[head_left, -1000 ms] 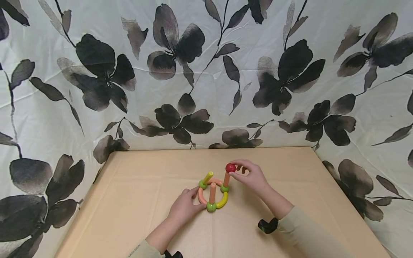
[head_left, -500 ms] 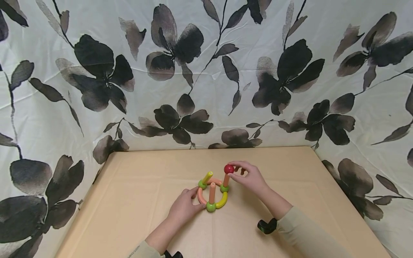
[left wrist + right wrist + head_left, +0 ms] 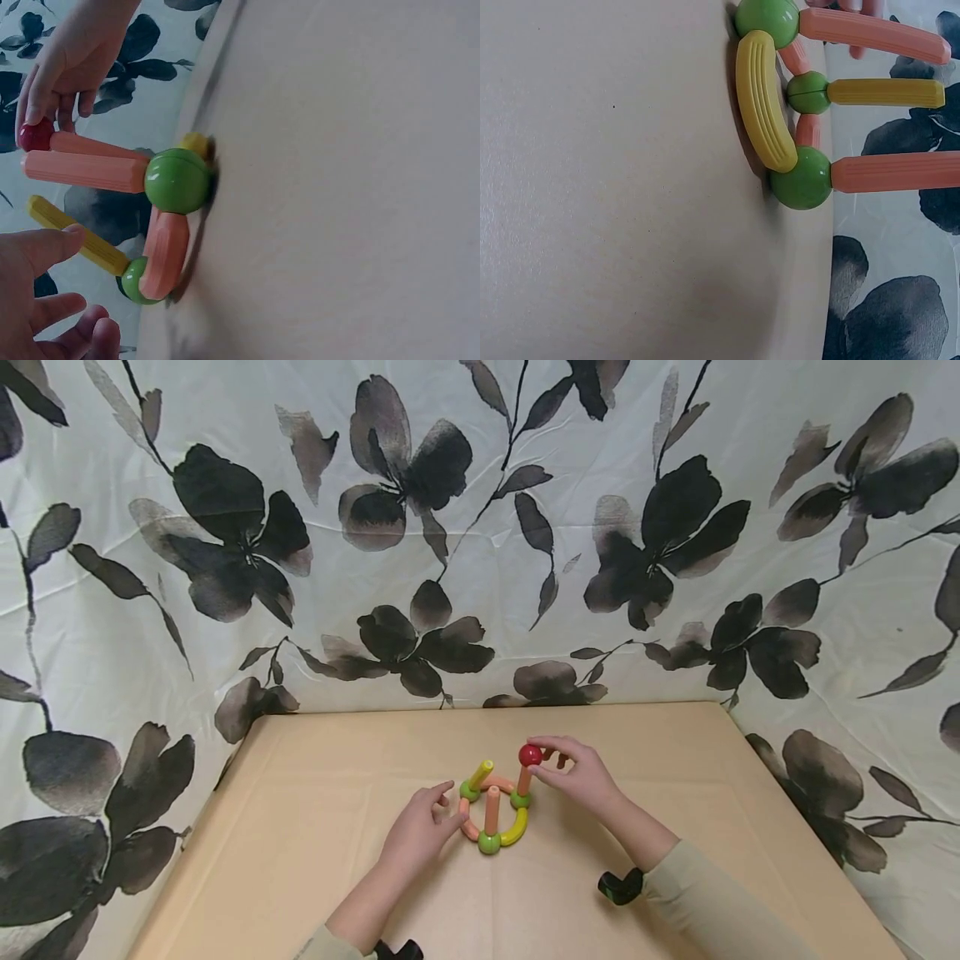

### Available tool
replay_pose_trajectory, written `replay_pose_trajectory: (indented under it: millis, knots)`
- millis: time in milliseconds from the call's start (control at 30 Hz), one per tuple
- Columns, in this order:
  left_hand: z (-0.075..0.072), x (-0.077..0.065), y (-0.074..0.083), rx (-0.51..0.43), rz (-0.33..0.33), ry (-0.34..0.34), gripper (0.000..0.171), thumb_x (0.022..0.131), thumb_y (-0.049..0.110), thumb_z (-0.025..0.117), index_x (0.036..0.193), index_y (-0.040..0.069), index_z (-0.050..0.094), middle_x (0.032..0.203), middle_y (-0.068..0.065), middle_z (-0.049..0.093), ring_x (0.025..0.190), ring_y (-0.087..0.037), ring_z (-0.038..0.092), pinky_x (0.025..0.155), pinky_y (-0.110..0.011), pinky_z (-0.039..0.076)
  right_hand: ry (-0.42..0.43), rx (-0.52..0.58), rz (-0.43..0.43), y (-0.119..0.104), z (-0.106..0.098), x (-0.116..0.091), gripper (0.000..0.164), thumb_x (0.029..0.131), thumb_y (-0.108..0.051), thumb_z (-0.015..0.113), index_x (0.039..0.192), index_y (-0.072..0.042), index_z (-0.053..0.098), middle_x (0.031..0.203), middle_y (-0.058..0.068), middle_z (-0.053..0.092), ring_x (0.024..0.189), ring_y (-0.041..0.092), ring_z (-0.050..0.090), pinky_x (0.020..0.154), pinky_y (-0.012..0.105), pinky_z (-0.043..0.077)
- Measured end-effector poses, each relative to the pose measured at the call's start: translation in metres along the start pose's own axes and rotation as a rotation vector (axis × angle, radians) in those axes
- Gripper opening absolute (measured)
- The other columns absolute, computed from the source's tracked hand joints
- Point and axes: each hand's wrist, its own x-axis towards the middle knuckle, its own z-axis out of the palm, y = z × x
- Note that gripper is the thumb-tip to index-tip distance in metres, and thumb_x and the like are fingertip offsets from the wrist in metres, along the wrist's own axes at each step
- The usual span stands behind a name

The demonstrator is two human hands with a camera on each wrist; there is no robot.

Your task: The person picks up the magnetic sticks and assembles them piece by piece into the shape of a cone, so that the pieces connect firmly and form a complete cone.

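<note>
A toy frame of curved sticks and green balls lies on the board, with a yellow curved stick [image 3: 515,829] and salmon curved sticks [image 3: 166,255] forming its ring. From its three green balls [image 3: 178,181] rise two salmon sticks [image 3: 492,811] and one yellow stick [image 3: 481,774]. My right hand [image 3: 579,772] pinches a red ball [image 3: 530,755] at the top of the far-right salmon stick. Beside the ring's left side is my left hand [image 3: 416,827], fingers parted and holding nothing. In the left wrist view its thumb overlaps the yellow stick. The right wrist view leaves the red ball out.
The frame stands near the middle of a tan board [image 3: 300,827]. Behind it hangs a white cloth [image 3: 465,560] with dark flowers. A black wrist device [image 3: 621,887] sits under the right sleeve, another [image 3: 400,950] at the left wrist.
My left hand has let go of the ring and drawn slightly back to the left. My right hand and the red ball have shifted a little down and left.
</note>
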Motion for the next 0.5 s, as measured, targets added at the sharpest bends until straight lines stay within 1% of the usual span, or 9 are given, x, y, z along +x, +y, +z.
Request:
replay_pose_trajectory:
  millis: [67,133,267,400,500]
  knots:
    - [-0.002,0.001,0.002,-0.026,0.015,0.002,0.057,0.089,0.034,0.074,0.138,0.012,0.058,0.110,-0.005,0.060,0.070,-0.013,0.051,0.056,-0.029,0.043,-0.001,-0.007,0.005,0.000,0.000,0.000,0.043,0.084,-0.028,0.080,0.125,-0.019,0.069,0.108,-0.002,0.067,0.099,0.023,0.055,0.079,0.040,0.048]
    - [-0.004,0.002,0.004,-0.041,0.031,0.013,0.054,0.090,0.034,0.074,0.138,0.014,0.059,0.110,-0.004,0.061,0.072,-0.011,0.051,0.057,-0.028,0.044,-0.002,-0.003,0.006,0.000,0.000,0.000,0.043,0.084,-0.027,0.080,0.125,-0.019,0.069,0.107,-0.001,0.066,0.099,0.025,0.055,0.078,0.039,0.048]
    - [-0.006,0.006,0.009,-0.067,0.067,0.060,0.048,0.089,0.031,0.075,0.134,0.019,0.063,0.110,-0.001,0.063,0.078,-0.011,0.053,0.059,-0.027,0.044,0.001,-0.002,0.008,-0.002,0.000,0.000,0.043,0.084,-0.025,0.081,0.124,-0.020,0.069,0.109,-0.002,0.066,0.099,0.029,0.055,0.078,0.039,0.048]
    - [-0.005,0.011,0.015,-0.091,0.094,0.085,0.045,0.089,0.031,0.075,0.132,0.022,0.065,0.112,0.001,0.064,0.082,-0.012,0.054,0.059,-0.027,0.045,0.016,-0.008,-0.004,-0.004,0.001,0.002,0.042,0.082,-0.022,0.083,0.122,-0.019,0.071,0.110,-0.003,0.066,0.098,0.022,0.054,0.079,0.042,0.050]
    - [-0.004,0.017,0.020,-0.114,0.109,0.077,0.045,0.089,0.033,0.075,0.132,0.024,0.065,0.116,0.002,0.065,0.085,-0.013,0.054,0.059,-0.028,0.046,0.013,-0.014,-0.025,-0.004,0.003,0.003,0.042,0.082,-0.022,0.083,0.122,-0.018,0.071,0.110,-0.004,0.066,0.097,0.019,0.053,0.079,0.045,0.051]
